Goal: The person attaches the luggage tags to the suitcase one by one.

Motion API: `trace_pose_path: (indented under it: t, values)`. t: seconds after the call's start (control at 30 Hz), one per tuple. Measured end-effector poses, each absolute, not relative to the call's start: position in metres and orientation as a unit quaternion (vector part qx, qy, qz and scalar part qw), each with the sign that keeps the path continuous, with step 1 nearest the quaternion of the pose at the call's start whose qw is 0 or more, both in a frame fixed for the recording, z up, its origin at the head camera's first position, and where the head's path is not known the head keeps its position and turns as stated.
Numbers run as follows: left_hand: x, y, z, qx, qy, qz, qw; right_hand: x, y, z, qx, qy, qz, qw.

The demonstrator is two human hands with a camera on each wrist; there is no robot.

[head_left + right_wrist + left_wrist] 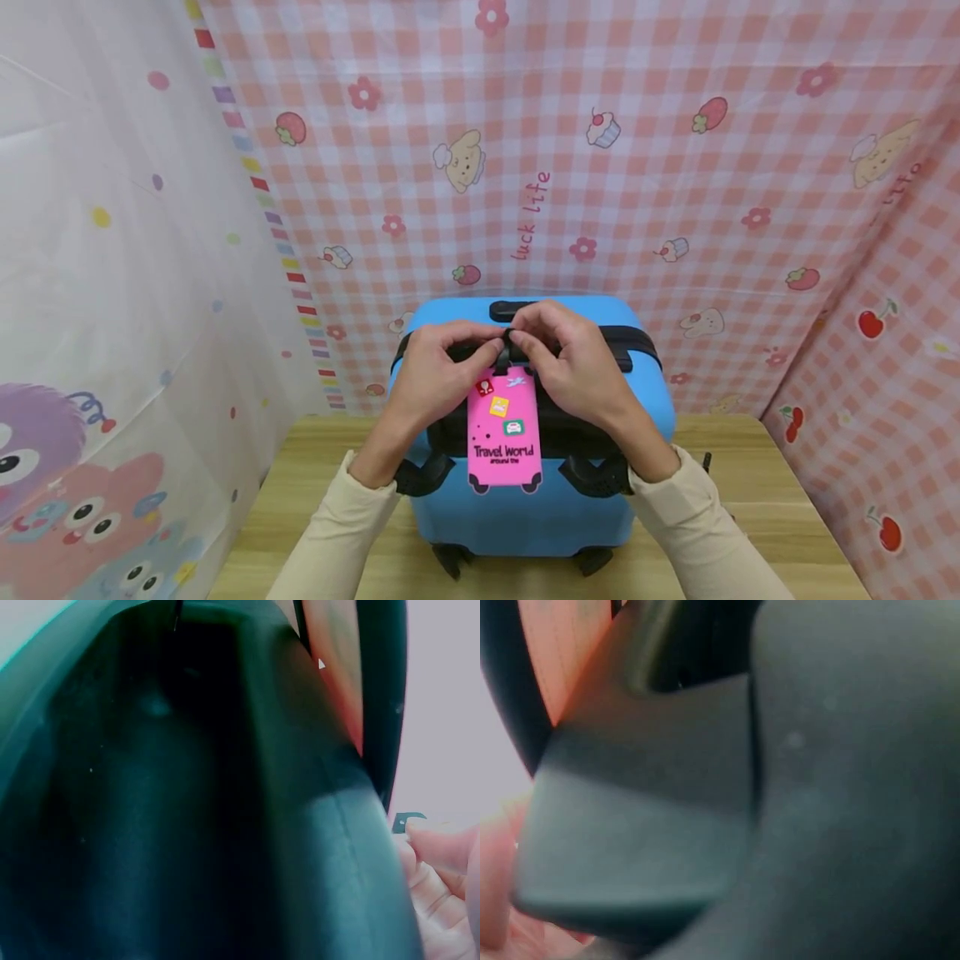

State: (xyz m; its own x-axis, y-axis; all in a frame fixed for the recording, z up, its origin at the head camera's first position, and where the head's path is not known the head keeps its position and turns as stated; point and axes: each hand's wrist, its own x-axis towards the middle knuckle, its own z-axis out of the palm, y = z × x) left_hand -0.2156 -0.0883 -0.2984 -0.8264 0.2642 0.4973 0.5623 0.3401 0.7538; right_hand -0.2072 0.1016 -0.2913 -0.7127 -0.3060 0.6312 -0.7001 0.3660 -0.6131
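Handling a narrow black strap [504, 358] on a pink suitcase-shaped luggage tag [504, 437]

You have both hands at the strap's upper end, just above the tag. Your left hand [450, 375] pinches it between thumb and fingertips, and your right hand [573, 362] pinches it from the other side, fingertips close together. The tag hangs below your fingers, its printed face toward you, in front of the dark panel [570, 429] of a blue hard-shell suitcase [525, 512] that rests on a wood-grain table [292, 467].

You appear to be at the strap-handling step, either joining its end or undoing it; your fingers cover the join, so which one cannot be told. Nor can you tell from these views whether the strap passes round the black bar [621, 358] behind your hands. Both wrist views are mostly blocked by dark, blurred shapes.

The next move likely calls for fine fingertip work: steady the strap with one hand while the other guides its end. Pulling unevenly could twist the tag or let the end slip.
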Motion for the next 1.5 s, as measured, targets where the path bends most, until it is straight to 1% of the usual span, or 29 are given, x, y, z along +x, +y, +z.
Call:
trace_pose_path:
  t: [0.4, 0.73, 1.03, 1.37, 1.5]
  values:
    - [-0.2157, -0.0892, -0.2978, -0.253, -0.804, -0.525, 0.123, -0.2078, 0.0983, -0.2934, 0.356, -0.790, 0.438, 0.240]
    - [-0.2158, -0.0894, -0.2958, -0.251, -0.821, -0.499, 0.117, -0.2051, 0.0958, -0.2901, 0.357, -0.784, 0.439, 0.255]
    - [-0.2172, -0.0879, -0.2963, -0.252, -0.826, -0.492, 0.112, -0.2084, 0.1011, -0.2899, 0.322, -0.785, 0.476, 0.231]
    - [-0.2150, -0.0860, -0.2985, -0.230, -0.827, -0.501, 0.109, -0.2079, 0.1000, -0.2916, 0.288, -0.800, 0.492, 0.189]
    - [-0.2144, -0.0853, -0.2982, -0.228, -0.824, -0.506, 0.111, -0.2062, 0.0990, -0.2905, 0.277, -0.803, 0.495, 0.184]
